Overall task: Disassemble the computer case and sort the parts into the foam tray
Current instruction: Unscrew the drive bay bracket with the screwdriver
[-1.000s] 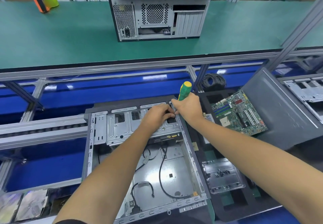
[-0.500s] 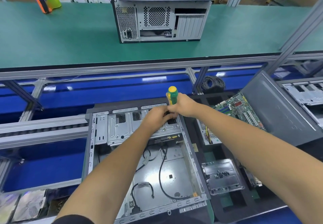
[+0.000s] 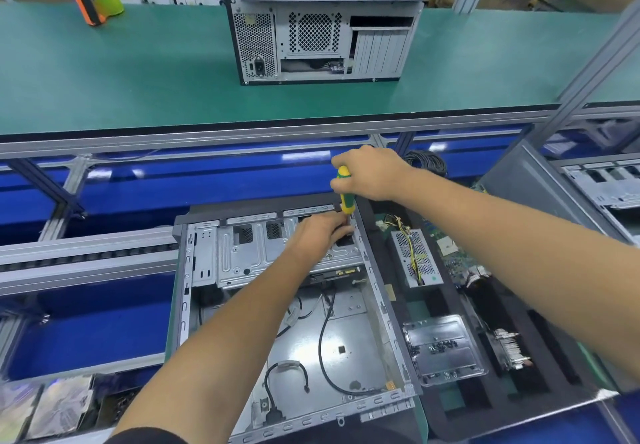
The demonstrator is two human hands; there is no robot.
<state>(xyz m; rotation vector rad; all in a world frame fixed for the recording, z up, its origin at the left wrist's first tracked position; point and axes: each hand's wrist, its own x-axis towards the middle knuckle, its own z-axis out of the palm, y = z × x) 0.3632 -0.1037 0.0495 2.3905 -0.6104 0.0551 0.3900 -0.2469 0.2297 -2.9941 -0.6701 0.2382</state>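
Several parts already lie in the black foam tray (image 3: 450, 308) at right; the open grey metal computer case (image 3: 346, 346), centre frame, keeps its drive cage. Right hand (image 3: 370, 175) grips a yellow-green screwdriver (image 3: 345, 190); left hand (image 3: 322, 235) pinches beside its tip.

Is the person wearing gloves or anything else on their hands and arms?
No gloves: the left hand and right hand are bare, with no rings, watch or wristbands visible. Both forearms are uncovered too. The only clothing in view is the edge of a dark sleeve on the left upper arm, at the bottom of the picture.
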